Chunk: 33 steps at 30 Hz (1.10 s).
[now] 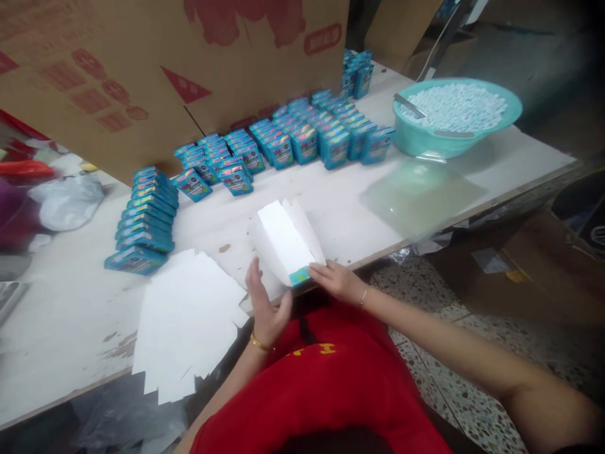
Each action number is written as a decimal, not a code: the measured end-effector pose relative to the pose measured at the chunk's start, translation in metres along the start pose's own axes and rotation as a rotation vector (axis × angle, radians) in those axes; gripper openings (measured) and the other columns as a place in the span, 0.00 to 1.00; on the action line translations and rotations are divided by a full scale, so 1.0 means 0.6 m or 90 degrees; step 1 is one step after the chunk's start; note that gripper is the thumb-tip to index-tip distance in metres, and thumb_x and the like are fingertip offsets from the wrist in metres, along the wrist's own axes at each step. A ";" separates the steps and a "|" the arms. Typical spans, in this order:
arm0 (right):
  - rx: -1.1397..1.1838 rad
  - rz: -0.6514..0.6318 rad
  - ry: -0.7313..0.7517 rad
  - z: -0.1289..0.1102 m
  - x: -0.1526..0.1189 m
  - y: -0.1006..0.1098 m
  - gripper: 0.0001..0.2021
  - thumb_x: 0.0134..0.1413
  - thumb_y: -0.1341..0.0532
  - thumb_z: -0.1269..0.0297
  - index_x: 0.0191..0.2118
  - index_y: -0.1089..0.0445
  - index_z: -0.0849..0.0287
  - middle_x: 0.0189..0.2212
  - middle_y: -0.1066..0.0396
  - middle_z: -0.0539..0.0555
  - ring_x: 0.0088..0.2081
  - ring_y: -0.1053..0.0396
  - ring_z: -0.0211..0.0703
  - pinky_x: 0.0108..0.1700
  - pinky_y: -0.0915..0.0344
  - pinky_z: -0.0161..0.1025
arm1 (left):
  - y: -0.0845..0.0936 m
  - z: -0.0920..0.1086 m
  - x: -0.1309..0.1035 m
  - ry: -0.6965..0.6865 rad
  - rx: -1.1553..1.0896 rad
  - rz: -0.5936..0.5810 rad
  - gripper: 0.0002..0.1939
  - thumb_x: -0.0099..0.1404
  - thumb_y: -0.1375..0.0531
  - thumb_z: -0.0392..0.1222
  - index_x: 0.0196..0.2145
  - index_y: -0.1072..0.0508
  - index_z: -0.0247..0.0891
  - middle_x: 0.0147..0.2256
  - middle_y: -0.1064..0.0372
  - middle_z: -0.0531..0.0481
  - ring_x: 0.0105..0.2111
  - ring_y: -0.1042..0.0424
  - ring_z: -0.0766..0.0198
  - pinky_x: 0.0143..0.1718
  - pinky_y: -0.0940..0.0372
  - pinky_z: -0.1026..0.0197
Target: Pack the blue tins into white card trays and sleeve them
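Observation:
A white carton blank (285,234) lies at the table's front edge, its long side flaps raised and a blue-green strip at its near end. The fingers of my right hand (336,281) rest on the near right corner of this blank. My left hand (267,309) is just left of the near end, thumb and fingers spread, holding nothing. Left of it, a fanned stack of flat white blanks (184,321) overhangs the table edge. Behind, filled blue cartons (283,148) stand in rows, and another row of blue cartons (144,217) runs down the left.
A large cardboard box (155,75) stands behind the rows. At the right, a turquoise basin (420,135) holds small pale pieces and a metal scoop (410,105). A clear plastic sheet (416,195) lies before it. White plastic bags (66,202) are at the far left.

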State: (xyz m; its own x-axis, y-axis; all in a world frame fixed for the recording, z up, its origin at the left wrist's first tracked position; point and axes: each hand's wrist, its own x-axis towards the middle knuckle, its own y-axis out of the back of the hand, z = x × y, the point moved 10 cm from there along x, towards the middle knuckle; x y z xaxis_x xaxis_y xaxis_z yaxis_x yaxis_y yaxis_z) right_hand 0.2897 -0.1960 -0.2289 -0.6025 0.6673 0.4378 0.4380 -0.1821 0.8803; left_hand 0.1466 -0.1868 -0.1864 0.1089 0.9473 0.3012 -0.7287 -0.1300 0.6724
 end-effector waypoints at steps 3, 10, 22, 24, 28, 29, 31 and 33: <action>0.001 -0.015 -0.019 -0.003 0.004 -0.009 0.23 0.60 0.53 0.77 0.60 0.42 0.63 0.54 0.36 0.64 0.40 0.35 0.47 0.39 0.31 0.46 | -0.068 -0.037 -0.034 0.126 -0.151 -0.106 0.50 0.57 0.45 0.32 0.64 0.78 0.45 0.67 0.69 0.43 0.65 0.59 0.53 0.63 0.52 0.47; -0.032 0.038 -0.074 -0.014 0.020 -0.011 0.18 0.61 0.52 0.74 0.56 0.38 0.65 0.51 0.33 0.63 0.39 0.39 0.48 0.41 0.35 0.46 | -0.117 -0.024 -0.032 0.207 -0.251 -0.128 0.39 0.66 0.49 0.41 0.65 0.72 0.39 0.67 0.67 0.41 0.65 0.57 0.58 0.65 0.58 0.50; -0.005 -0.166 -0.293 0.005 0.049 -0.027 0.09 0.61 0.48 0.69 0.32 0.32 0.58 0.35 0.34 0.56 0.39 0.41 0.49 0.36 0.45 0.42 | -0.089 -0.034 -0.009 0.214 -0.168 -0.021 0.30 0.66 0.50 0.41 0.63 0.54 0.37 0.63 0.53 0.40 0.63 0.52 0.58 0.64 0.56 0.50; -0.001 -0.188 -0.299 0.003 0.051 -0.028 0.10 0.61 0.48 0.69 0.33 0.31 0.58 0.35 0.34 0.56 0.39 0.41 0.50 0.37 0.44 0.42 | -0.089 -0.033 -0.009 0.217 -0.174 -0.022 0.30 0.66 0.50 0.41 0.63 0.54 0.38 0.63 0.54 0.40 0.63 0.52 0.58 0.64 0.56 0.50; 0.001 -0.216 -0.303 0.000 0.058 -0.030 0.10 0.61 0.48 0.69 0.33 0.31 0.58 0.35 0.34 0.57 0.40 0.41 0.51 0.38 0.44 0.43 | -0.091 -0.037 -0.010 0.214 -0.175 -0.034 0.30 0.66 0.50 0.41 0.63 0.54 0.36 0.63 0.54 0.39 0.63 0.53 0.57 0.64 0.56 0.50; -0.004 -0.227 -0.303 0.001 0.059 -0.031 0.10 0.60 0.48 0.70 0.33 0.30 0.58 0.35 0.34 0.58 0.40 0.41 0.51 0.37 0.44 0.43 | -0.090 -0.038 -0.010 0.207 -0.175 -0.052 0.32 0.65 0.49 0.42 0.63 0.56 0.36 0.63 0.55 0.38 0.63 0.52 0.56 0.64 0.55 0.50; -0.012 -0.258 -0.285 0.009 0.059 -0.030 0.10 0.59 0.47 0.71 0.33 0.29 0.58 0.36 0.34 0.58 0.41 0.40 0.51 0.38 0.44 0.43 | -0.079 -0.040 -0.003 0.182 -0.174 -0.099 0.38 0.63 0.46 0.42 0.65 0.63 0.38 0.63 0.56 0.38 0.63 0.52 0.55 0.63 0.53 0.50; -0.013 -0.294 -0.236 0.024 0.056 -0.023 0.09 0.59 0.46 0.70 0.32 0.28 0.58 0.36 0.33 0.58 0.42 0.40 0.52 0.39 0.44 0.43 | -0.051 -0.034 0.018 0.112 -0.130 -0.138 0.48 0.59 0.42 0.43 0.65 0.73 0.40 0.64 0.60 0.37 0.64 0.55 0.52 0.62 0.53 0.47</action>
State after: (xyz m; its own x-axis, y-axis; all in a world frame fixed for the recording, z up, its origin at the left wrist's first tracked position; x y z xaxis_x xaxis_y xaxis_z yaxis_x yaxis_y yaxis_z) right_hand 0.2731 -0.1604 -0.2291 -0.4523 0.8882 -0.0808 0.1713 0.1754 0.9695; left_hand 0.1562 -0.1665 -0.2173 0.1703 0.9849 0.0323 -0.8236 0.1243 0.5534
